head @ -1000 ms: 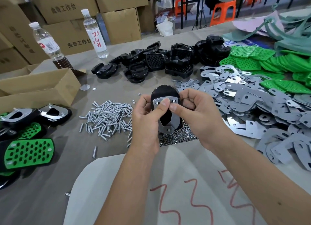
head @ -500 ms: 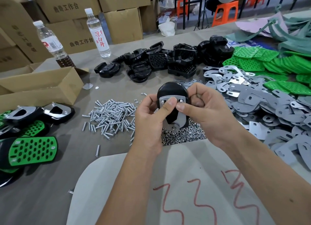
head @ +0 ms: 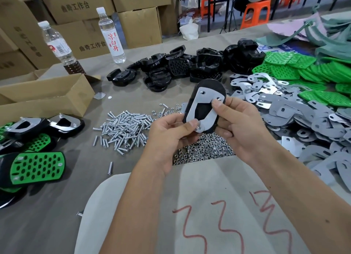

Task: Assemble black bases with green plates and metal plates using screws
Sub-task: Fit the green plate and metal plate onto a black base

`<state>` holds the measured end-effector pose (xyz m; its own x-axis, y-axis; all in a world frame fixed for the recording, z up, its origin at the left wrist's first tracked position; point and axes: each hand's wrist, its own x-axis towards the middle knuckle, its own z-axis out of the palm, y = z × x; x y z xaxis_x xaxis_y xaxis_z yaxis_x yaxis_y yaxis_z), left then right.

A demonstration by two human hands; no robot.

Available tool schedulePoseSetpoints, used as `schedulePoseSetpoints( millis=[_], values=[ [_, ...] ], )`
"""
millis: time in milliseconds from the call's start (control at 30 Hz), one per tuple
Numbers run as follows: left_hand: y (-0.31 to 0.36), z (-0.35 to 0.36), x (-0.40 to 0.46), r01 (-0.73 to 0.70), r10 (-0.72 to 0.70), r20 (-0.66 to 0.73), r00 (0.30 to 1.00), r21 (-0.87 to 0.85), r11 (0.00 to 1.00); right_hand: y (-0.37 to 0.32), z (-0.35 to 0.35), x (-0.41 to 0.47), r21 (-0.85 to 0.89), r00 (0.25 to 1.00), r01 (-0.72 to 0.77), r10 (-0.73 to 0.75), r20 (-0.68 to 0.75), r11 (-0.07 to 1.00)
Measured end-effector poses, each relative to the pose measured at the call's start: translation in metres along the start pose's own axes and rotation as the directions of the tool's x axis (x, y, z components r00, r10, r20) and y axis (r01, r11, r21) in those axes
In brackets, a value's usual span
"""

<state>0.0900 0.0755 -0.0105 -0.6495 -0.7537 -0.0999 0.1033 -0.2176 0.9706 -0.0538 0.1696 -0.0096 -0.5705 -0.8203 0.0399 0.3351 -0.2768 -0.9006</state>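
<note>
Holding a black base (head: 203,103) with a metal plate (head: 205,109) laid on its face, both hands keep it raised above the heap of nuts (head: 205,149). Left hand (head: 169,137) pinches the plate's lower end, thumb on top. Right hand (head: 239,126) clamps the right edge, thumb pressed beside a screw tip. Left of the nuts lies the pile of screws (head: 123,128); right of them, loose metal plates (head: 303,118).

Screws (head: 123,129) left of nuts (head: 205,149) — metal plates (head: 303,120) right.
</note>
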Motion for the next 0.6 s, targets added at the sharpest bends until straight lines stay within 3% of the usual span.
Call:
schedulePoseSetpoints(
  millis=[300,467,600],
  values=[
    [-0.0055,0.0072,-0.0009,0.021,-0.026,-0.068,0.997,-0.073,0.997,0.0083,0.0002,0.0009,-0.249,0.99,-0.133,0.143,0.022,0.959],
    [-0.0089,0.0078,0.0005,-0.015,0.017,-0.116,0.993,0.017,1.0,0.0084,-0.0014,0.0003,-0.401,0.994,-0.096,0.107,0.004,0.911],
    [-0.0096,0.0079,0.0022,-0.03,0.036,-0.118,0.992,0.047,0.998,0.009,-0.0014,0.0009,-0.387,0.997,-0.06,0.071,0.014,0.92]
  ],
)
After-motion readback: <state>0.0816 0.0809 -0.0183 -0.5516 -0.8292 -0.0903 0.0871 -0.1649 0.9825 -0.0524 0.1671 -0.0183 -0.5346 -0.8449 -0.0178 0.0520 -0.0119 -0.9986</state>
